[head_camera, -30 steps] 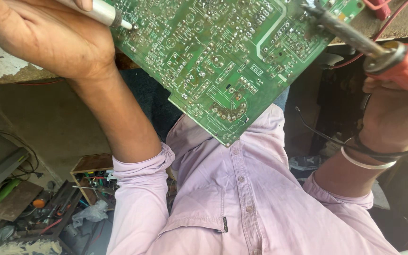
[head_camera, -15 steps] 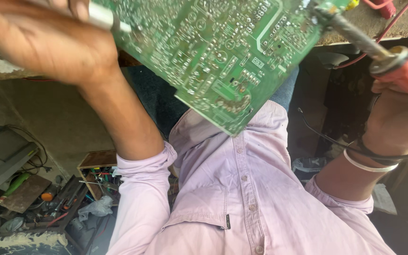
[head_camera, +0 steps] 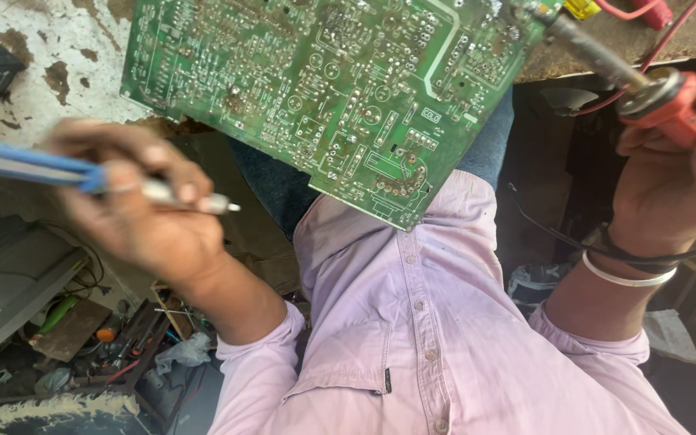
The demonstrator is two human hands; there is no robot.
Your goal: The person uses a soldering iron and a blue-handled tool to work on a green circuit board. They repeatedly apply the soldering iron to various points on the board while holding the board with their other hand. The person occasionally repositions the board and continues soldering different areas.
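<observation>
Top centre, the green circuit board (head_camera: pixel 324 89) lies solder side up for access. The right hand (head_camera: pixel 674 189) grips the soldering iron (head_camera: pixel 614 72) at its corner; the left hand (head_camera: pixel 134 205) pinches a blue-handled tool (head_camera: pixel 82 173) just beside it.

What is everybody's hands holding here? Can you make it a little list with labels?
left hand: grips a blue-handled tool with a thin metal tip, away from the board
right hand: grips a soldering iron with a red handle, tip at the board's corner
circuit board: green, solder side up, jutting over the bench edge
bench: worn, with chipped white paint
shirt: pale lilac, buttoned
floor clutter: tools and scraps, lower left
</observation>
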